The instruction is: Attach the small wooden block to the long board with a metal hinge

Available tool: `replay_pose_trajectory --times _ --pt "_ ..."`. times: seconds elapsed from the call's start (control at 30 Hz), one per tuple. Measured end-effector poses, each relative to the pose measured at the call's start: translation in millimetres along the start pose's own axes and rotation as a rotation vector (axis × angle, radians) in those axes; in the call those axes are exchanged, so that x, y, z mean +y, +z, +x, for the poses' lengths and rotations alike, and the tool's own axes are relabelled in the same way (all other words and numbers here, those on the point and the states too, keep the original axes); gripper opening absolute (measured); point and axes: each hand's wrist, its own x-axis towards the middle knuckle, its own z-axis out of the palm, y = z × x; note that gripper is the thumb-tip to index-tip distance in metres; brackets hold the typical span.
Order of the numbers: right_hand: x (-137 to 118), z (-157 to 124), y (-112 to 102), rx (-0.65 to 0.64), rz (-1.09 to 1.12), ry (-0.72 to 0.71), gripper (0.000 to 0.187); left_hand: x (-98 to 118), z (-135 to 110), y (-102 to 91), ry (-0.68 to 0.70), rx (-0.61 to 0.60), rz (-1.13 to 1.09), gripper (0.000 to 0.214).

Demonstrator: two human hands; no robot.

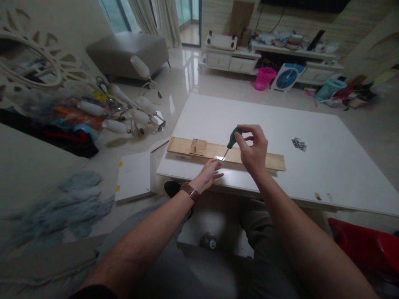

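Note:
A long, narrow wooden board [179, 145] lies on a large white panel [327, 153], with a small square piece of wood [198, 147] on its left part. At the board's near edge is a small shiny metal bracket [220, 158]. The fingertips of my left hand [209, 172] are closed at this bracket, pressing it to the edge, while the lower fingers stretch out. My right hand [254, 149] grips the green handle of a screwdriver [232, 139] from above. The screwdriver's shaft slants down to the left, its tip at the bracket. Any screw there is too small to see.
Several metal brackets [299, 144] lie in a pile on the panel's right side. A white board [134, 176] and a lamp with several white shades [140, 116] are on the left. A red plastic object [361, 245] stands at the lower right. A TV cabinet [218, 60] lines the back wall.

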Motion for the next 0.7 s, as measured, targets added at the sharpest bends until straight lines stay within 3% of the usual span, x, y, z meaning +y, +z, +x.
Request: replay_pose_trajectory --times 0.4,0.6,0.7 --pt "-2.7 -3.7 7.9 0.011 -0.025 -0.022 0.018 3.9 -22.1 20.7 0.055 -0.018 0.173 0.013" --pt "-10.4 -11.5 21.5 0.049 -0.072 -0.063 0.017 3.5 -34.2 41.3 0.101 -0.138 0.097 0.002" --pt "-13.4 -14.7 25.4 0.039 -0.102 -0.092 0.017 6.7 -42.8 51.1 0.138 -0.206 0.011 0.015"
